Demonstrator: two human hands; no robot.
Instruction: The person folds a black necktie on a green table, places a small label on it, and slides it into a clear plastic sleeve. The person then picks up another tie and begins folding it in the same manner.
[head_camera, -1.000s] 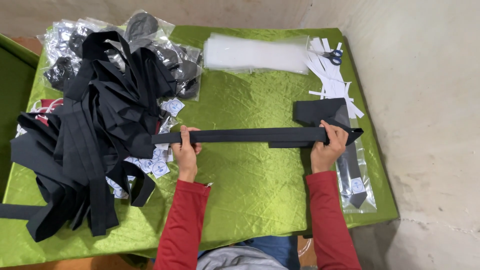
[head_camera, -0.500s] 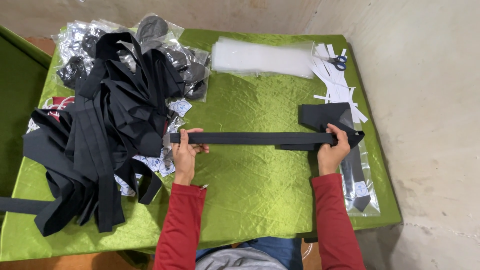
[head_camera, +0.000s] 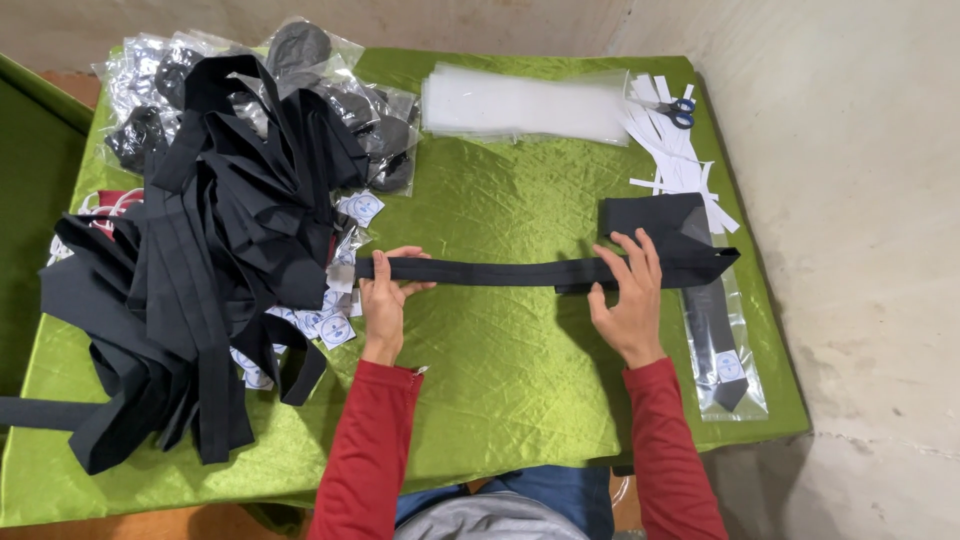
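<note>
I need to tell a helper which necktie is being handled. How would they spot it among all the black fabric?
On the green table, right of the big black heap, one black necktie lies stretched flat. Unlike the rest, the left hand and right hand hold it.

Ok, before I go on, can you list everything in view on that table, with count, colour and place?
tablecloth: one, green, covers the table
folded tie: one, black, flat across the middle, under both hands
pile of ties: count unclear, black, left side
bagged dark items: several, clear wrap, far left corner
round tags: several, white, beside the pile
clear bags stack: one stack, far centre
paper strips: several, white, far right
scissors: one, blue handles, on the strips
bagged tie: one, black in clear bag, right edge
left hand: fingers curled on the tie's narrow end
right hand: open, flat on the wide end
sleeves: two, red
</note>
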